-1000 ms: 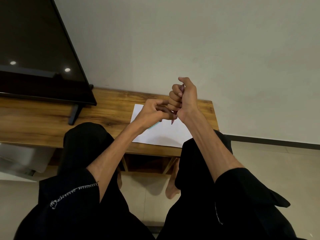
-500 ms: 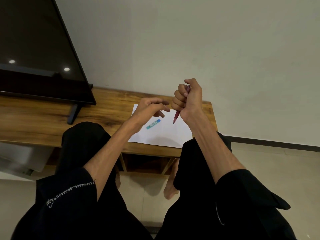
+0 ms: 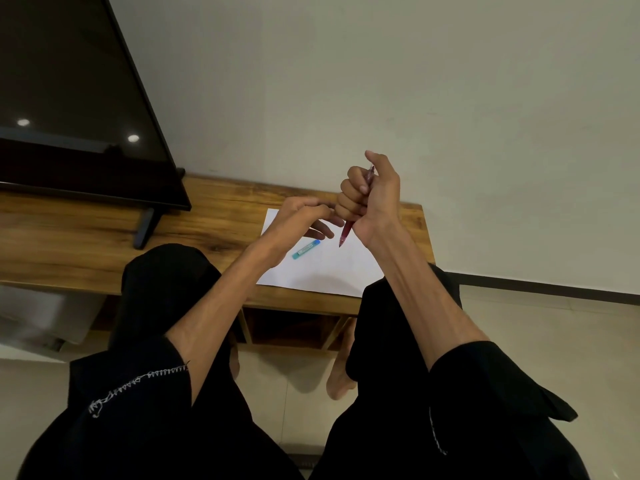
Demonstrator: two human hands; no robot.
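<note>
My right hand (image 3: 372,199) is raised above the wooden table (image 3: 214,237) and grips a red pen (image 3: 346,233) in its fist, tip pointing down toward a white sheet of paper (image 3: 332,268). My left hand (image 3: 298,220) hovers just left of it, fingers loosely curled, its fingertips close to the right fist; I cannot tell whether they touch. A small teal tube (image 3: 306,249) lies on the paper below the left hand.
A dark television (image 3: 69,109) stands on the left part of the table, its foot (image 3: 143,228) near the middle. A pale wall rises behind. My black-clad knees (image 3: 162,282) press against the table's front edge, bare feet on the tiled floor beneath.
My left hand let go of the pen's lower end and drew away to the left, uncovering the teal tube, then came back a little toward the right fist. The right hand kept hold of the pen.
</note>
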